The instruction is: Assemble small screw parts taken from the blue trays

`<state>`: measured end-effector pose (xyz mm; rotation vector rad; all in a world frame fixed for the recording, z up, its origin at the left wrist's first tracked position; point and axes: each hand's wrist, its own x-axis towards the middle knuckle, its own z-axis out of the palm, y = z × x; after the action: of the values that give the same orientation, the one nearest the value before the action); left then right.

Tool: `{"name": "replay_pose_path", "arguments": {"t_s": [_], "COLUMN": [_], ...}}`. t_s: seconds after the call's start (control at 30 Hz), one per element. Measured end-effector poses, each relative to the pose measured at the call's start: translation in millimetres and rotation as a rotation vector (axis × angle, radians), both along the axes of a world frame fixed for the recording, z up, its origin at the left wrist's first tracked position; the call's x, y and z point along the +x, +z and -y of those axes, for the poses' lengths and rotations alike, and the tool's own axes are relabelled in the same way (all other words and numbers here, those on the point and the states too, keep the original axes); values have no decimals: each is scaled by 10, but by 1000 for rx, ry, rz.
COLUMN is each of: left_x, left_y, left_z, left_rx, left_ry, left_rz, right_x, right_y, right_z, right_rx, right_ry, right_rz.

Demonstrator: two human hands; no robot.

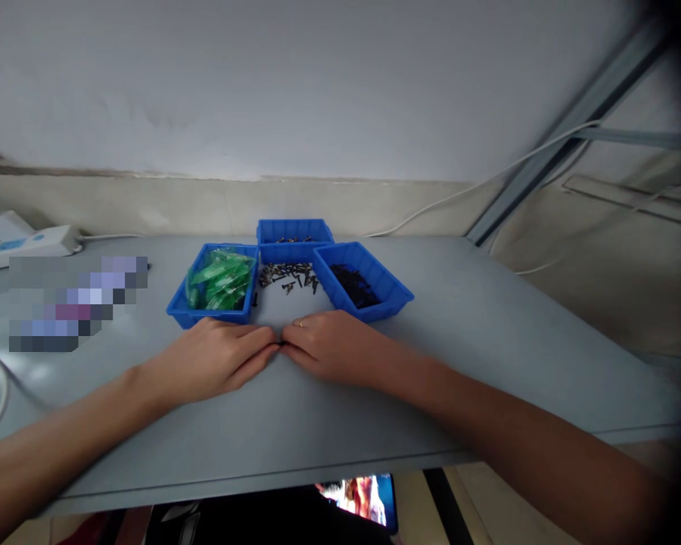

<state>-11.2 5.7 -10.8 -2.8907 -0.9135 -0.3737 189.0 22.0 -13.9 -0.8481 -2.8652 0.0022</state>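
My left hand (213, 359) and my right hand (334, 348) meet just above the table, fingertips nearly touching. Both are closed in a pinch around a small dark piece (281, 344), mostly hidden by the fingers and too small to name. Behind them lies a loose pile of small dark and metallic screw-like parts (287, 274). To the left of the pile, a blue bin (177, 306) holds green plastic bags (222, 280). On its right, another blue bin (394, 297) contains thin black parts (355, 286). A third blue bin (295, 229) at the back has some small parts inside.
The grey table (477, 318) reaches back to the wall. A white power strip (39, 244) and a blurred-out object (85, 303) are at the left. White cable (443, 197) runs up to a metal frame (545, 144). Below the table edge, a lit phone (368, 499) shows.
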Motion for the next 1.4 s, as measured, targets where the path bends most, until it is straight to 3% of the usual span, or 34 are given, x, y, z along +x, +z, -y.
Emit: {"name": "replay_pose_path", "arguments": {"t_s": [0.27, 0.5, 0.83, 1.13, 1.4], "left_x": [4, -11, -10, -8, -10], "left_y": [-45, -45, -54, -43, -29], "left_z": [-20, -15, -21, -5, 8], "left_rx": [-44, -75, -56, 5, 21], "left_ry": [94, 75, 79, -23, -76], "left_rz": [-128, -112, -103, 45, 40], "right_x": [13, -10, 13, 2, -7], "right_y": [66, 83, 73, 52, 32], "right_z": [17, 36, 31, 21, 36], "right_rx": [-47, -88, -51, -56, -60], "right_ry": [-44, 7, -46, -24, -8], "right_rz": [-56, -80, -13, -7, -25]}}
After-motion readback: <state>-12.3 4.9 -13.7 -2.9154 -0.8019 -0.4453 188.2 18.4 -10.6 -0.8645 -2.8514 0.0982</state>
